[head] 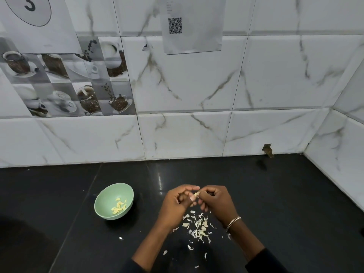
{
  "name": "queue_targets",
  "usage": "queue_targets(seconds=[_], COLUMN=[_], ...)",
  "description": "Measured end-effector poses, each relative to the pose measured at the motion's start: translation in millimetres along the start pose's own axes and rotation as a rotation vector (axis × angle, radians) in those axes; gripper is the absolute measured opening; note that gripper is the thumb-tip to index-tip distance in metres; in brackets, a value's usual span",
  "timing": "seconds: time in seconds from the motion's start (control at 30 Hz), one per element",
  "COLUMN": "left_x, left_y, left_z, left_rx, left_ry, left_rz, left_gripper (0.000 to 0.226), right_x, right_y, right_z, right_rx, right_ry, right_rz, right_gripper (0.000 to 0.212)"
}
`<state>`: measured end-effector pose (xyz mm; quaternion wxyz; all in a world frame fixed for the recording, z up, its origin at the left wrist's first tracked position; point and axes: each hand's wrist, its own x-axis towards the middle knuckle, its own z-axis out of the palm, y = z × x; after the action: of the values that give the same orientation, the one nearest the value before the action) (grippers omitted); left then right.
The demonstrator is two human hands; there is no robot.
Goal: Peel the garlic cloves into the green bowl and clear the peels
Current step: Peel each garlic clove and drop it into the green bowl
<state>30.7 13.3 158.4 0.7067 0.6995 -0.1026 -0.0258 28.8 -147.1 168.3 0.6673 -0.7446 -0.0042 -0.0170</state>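
Note:
A pale green bowl (104, 198) stands on the black counter, left of my hands, with several peeled garlic cloves (119, 205) inside. My left hand (177, 203) and my right hand (216, 201) meet above the counter, fingers curled, and together pinch one small garlic clove (196, 194) between their fingertips. Below my hands lies a loose heap of papery garlic peels (199, 227), with a few stray flakes scattered nearer to me and to the left.
The black counter (275, 203) runs back to a white marble-tiled wall, which turns a corner on the right. A silver bracelet (233, 221) sits on my right wrist. A paper with a QR code (192, 26) hangs on the wall.

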Motion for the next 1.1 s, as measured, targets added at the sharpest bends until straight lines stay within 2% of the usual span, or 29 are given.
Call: queue_targets(seconds=[0.37, 0.53, 0.9, 1.1], left_x=[2, 4, 7, 12], left_y=[0, 4, 11, 9], left_z=[-2, -4, -7, -5], left_rx=[-0.036, 0.086, 0.313, 0.363], left_ry=[-0.024, -0.076, -0.077, -0.063], left_rz=[-0.007, 0.068, 0.151, 0.195], left_gripper=[0.011, 0.011, 0.016, 0.017], right_x=[4, 7, 15, 21], right_y=[-4, -10, -10, -11], right_z=[-1, 0, 2, -2], right_rx=[0.013, -0.069, -0.14, -0.177], right_ry=[-0.019, -0.037, -0.023, -0.036], right_rz=[0.004, -0.008, 0.018, -0.008], right_gripper=[0.019, 0.023, 0.023, 0.021])
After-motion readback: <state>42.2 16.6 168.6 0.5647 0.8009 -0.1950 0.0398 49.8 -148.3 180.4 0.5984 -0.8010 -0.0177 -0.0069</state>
